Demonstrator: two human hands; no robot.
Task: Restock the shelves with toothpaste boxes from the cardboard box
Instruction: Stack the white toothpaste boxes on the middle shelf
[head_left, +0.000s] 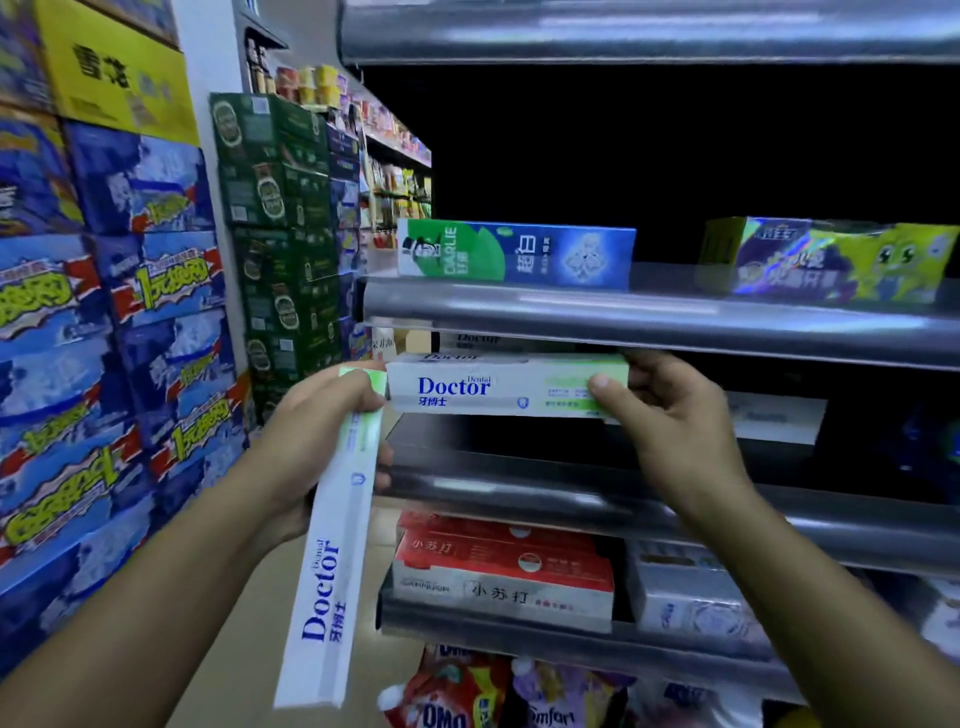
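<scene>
Likely light, stiff yet crushable: the right hand (670, 415) pinches one Doctor toothpaste box (498, 387) by its green end, while the left hand (322, 426) grips a spare Doctor box (332, 571) likewise.

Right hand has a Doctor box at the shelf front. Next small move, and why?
Probably push that Doctor box back into the shelf, toward the stocked box behind it: the right hand holds it level at the opening, and the left hand holds another box waiting.

Smooth semi-gloss grey metal shelf rails (623, 317), glossy printed card toothpaste boxes (498, 387), matt printed corrugated cartons (130, 312) stacked left, shiny plastic pouches (452, 696) near bottom.
</scene>
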